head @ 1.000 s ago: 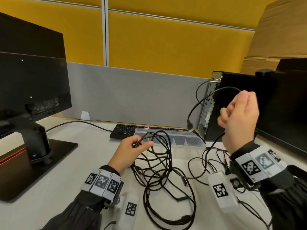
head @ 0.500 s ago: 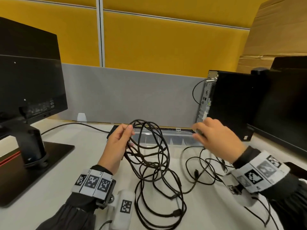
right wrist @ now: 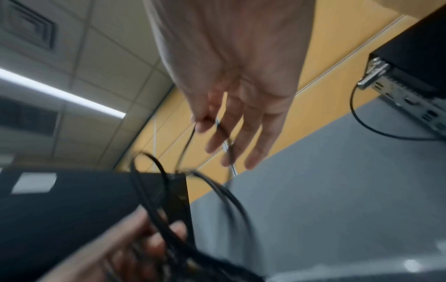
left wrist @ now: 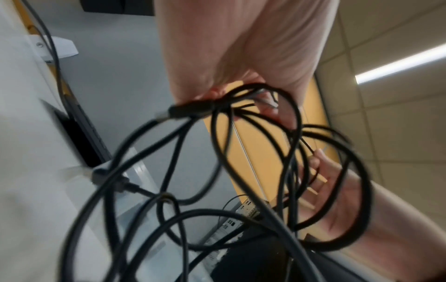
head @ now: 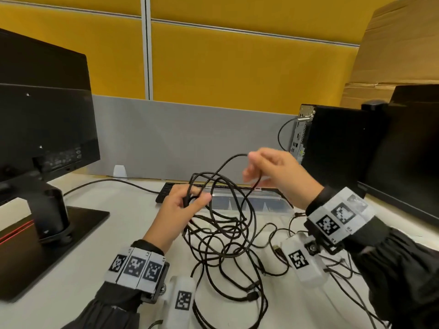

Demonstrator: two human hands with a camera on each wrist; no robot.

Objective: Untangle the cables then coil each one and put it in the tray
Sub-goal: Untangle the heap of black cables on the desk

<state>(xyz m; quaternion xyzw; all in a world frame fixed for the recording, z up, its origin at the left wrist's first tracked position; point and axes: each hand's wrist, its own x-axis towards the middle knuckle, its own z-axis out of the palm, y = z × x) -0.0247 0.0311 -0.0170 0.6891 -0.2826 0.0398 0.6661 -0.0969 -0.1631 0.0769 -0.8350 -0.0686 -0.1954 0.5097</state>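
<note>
Since a moment ago our right hand (head: 280, 179) has come in from the clear plastic tray (head: 273, 206) at mid-frame toward the raised bundle, and now pinches one thin strand between thumb and forefinger, the other fingers straight. Our left hand (head: 183, 210), just left of centre, has stayed curled round several loops of the black cables (head: 228, 233) and one plug; the wrist view confirms this. We judge a single cable is now being drawn free of the knot, so untangling is only beginning. Nothing coiled lies in the tray, which sits behind the hands in front of a black keyboard (head: 166, 191). The cables are slim, round, smooth and limp, hanging in loose overlapping loops down onto the pale desk (head: 107, 245).
</note>
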